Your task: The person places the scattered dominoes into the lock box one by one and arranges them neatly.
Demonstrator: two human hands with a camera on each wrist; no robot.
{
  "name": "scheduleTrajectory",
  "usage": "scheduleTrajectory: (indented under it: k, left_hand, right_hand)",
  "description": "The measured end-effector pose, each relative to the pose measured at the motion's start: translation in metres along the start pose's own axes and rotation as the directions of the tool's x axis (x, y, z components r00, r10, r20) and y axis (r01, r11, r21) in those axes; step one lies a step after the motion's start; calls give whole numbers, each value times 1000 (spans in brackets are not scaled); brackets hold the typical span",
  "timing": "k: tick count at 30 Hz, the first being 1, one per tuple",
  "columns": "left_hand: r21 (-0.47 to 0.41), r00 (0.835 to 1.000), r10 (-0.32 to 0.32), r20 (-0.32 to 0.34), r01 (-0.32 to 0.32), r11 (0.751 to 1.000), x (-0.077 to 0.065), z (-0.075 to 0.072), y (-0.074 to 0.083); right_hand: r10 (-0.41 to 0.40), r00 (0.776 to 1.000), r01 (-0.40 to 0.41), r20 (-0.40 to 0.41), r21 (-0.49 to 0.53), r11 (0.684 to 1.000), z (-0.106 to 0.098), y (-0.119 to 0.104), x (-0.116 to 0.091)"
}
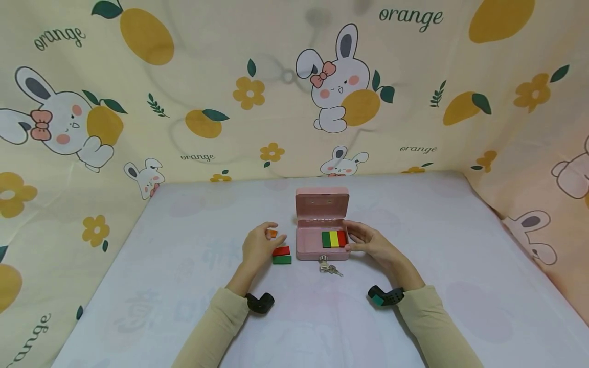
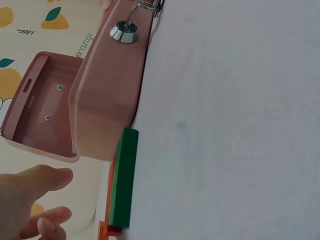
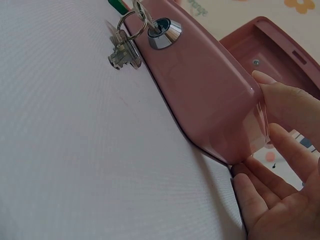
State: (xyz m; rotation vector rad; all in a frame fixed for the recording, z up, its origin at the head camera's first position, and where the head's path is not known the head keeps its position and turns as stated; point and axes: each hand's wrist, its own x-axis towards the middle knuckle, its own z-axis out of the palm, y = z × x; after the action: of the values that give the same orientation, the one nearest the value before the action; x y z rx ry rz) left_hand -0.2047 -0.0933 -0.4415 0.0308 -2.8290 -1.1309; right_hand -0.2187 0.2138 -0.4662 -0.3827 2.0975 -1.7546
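"What's the left hand [image 1: 258,247] holding?"
"Nothing I can see; the orange block [image 1: 273,233] shows between its parted thumb and fingers."
"Next out?"
"On that block's near side, a loose red block [image 1: 281,251], then a loose green block [image 1: 282,260], long axes running left-right."
"Farther?"
"Right of that hand, the pink box [image 1: 309,256], its far wall gripped by the right hand [image 1: 375,246]."

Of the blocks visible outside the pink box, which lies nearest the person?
The green block on the table; the red block and orange block are farther off.
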Motion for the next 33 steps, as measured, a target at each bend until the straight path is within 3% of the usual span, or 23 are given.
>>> scheduleTrajectory:
  k: [18,33]
  left_hand:
    - [117,986,-167,-19,168,979,1,-5,-11]
    - [155,977,-213,12,208,966,2,-11,-17]
  right_hand:
    - [-12,1000,11,4,6,1000,-1,1,0]
    - [-4,1000,4,3,1,1000,-1,3,0]
